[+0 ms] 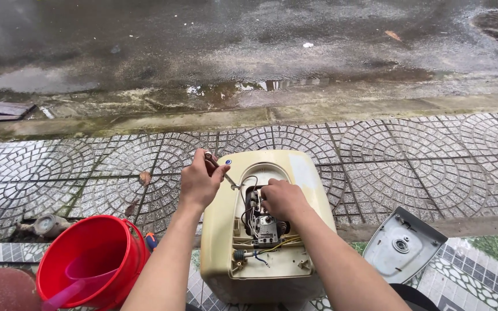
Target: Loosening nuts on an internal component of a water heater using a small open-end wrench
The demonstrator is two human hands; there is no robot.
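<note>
Cream-yellow appliance housing [226,230] standing on the patterned pavement [410,167], straight under both hands, open side up. Inside the opening: a metal control block [267,230], black, red and yellow wires [278,245], a cream plastic frame around them.

Right hand [282,197] curled down into the opening, fingers closed over the wiring just above the control block; exactly what is pinched there hidden by the knuckles. Left hand [200,181] at the housing's upper left edge, closed in a fist around the handle of a screwdriver [221,170], the shaft slanting down and right toward the rim of the opening, tip close beside the right hand.

Left of the left forearm, near the bottom: red bucket [96,262] with a pink plastic scoop [82,276] lying inside it. Just beyond the bucket, a small round metal fitting [46,224] on the ground. Right of the right forearm, well apart from the housing: grey cover plate [404,245] lying tilted, inner face up. Beyond the hands, past the pavement: a concrete kerb [318,109] and wet road [249,40] with puddles.
</note>
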